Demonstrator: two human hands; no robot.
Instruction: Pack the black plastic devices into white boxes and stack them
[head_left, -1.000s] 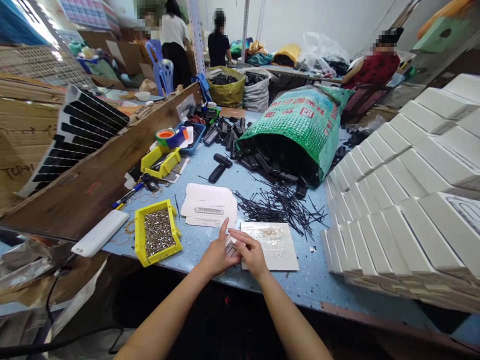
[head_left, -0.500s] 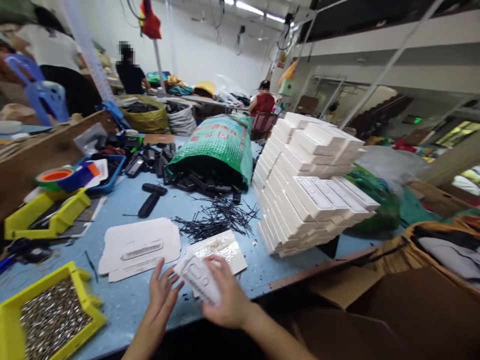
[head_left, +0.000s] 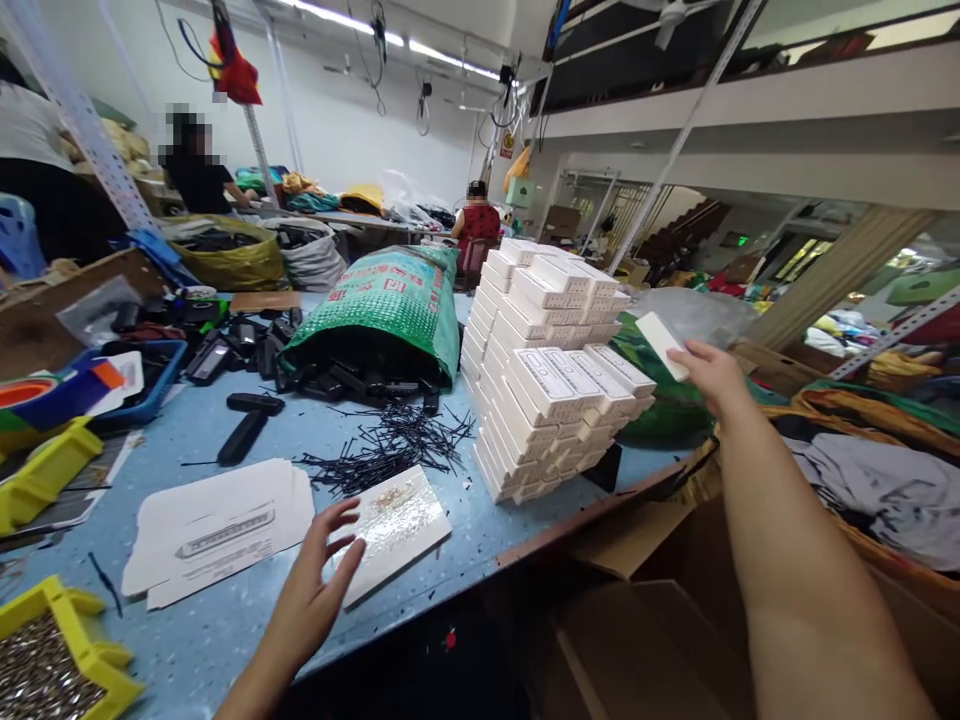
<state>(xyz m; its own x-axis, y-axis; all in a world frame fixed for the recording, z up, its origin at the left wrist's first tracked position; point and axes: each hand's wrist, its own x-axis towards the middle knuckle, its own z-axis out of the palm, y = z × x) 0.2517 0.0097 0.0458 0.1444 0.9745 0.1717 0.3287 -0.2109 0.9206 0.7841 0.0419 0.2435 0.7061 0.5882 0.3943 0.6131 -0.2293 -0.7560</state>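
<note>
My right hand [head_left: 709,372] grips one end of a small white box [head_left: 661,345], held up to the right of a tall stack of white boxes [head_left: 551,385]. Fingers apart and holding nothing, my left hand [head_left: 319,570] hovers at the left edge of a white board with a shiny, taped-looking surface [head_left: 394,530]. To its left lie flat printed white card sheets [head_left: 217,525]. A heap of thin black sticks [head_left: 397,445] is spread just behind the board.
A green woven sack [head_left: 382,310] spills black plastic parts on the blue table [head_left: 420,600]. Yellow bins [head_left: 90,640], one full of small metal pieces, stand left. An open cardboard box [head_left: 637,640] sits below the table's right edge. Several people are farther back.
My right hand has carried the white box from over the board to the far right, beyond the stack. My left hand is now apart from the box. The view has turned right.
</note>
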